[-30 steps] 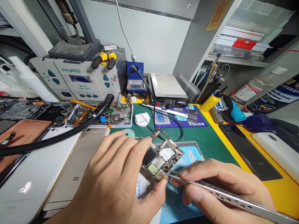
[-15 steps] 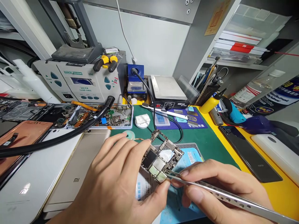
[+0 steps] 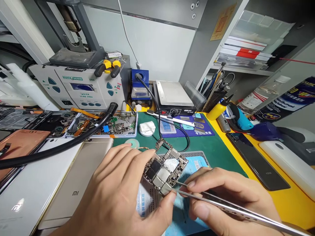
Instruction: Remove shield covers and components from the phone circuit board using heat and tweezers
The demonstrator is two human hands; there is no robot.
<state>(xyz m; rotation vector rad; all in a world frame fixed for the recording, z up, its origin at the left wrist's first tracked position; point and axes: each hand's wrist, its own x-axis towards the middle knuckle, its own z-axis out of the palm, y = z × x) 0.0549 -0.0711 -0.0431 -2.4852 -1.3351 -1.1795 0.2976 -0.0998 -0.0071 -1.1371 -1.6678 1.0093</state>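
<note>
Tilted above the bench is a phone circuit board [image 3: 164, 170] with metal shields and a black chip. My left hand [image 3: 123, 183] grips it, fingers along its left edge and thumb at its lower corner. Between the thumb and fingers of my right hand [image 3: 228, 196] is a pair of metal tweezers [image 3: 209, 200]. The two tips are a little apart over the board's lower right part; whether both touch it I cannot tell. Beneath the board lies a blue mat [image 3: 192, 213] with a printed white packet [image 3: 145, 200] on it.
A parts tray [image 3: 123, 132] and hot air station [image 3: 81, 87] stand at back left, with a black hose [image 3: 61, 147] crossing over phones [image 3: 78, 183]. A heating plate [image 3: 173, 98] sits at the back. A dark phone [image 3: 261, 164] and bottles [image 3: 261, 95] are on the right.
The view has shifted slightly, so most things sit a little further left. The tweezer tips are spread wider, and the board's tilt looks slightly different. Both hands keep their holds.
</note>
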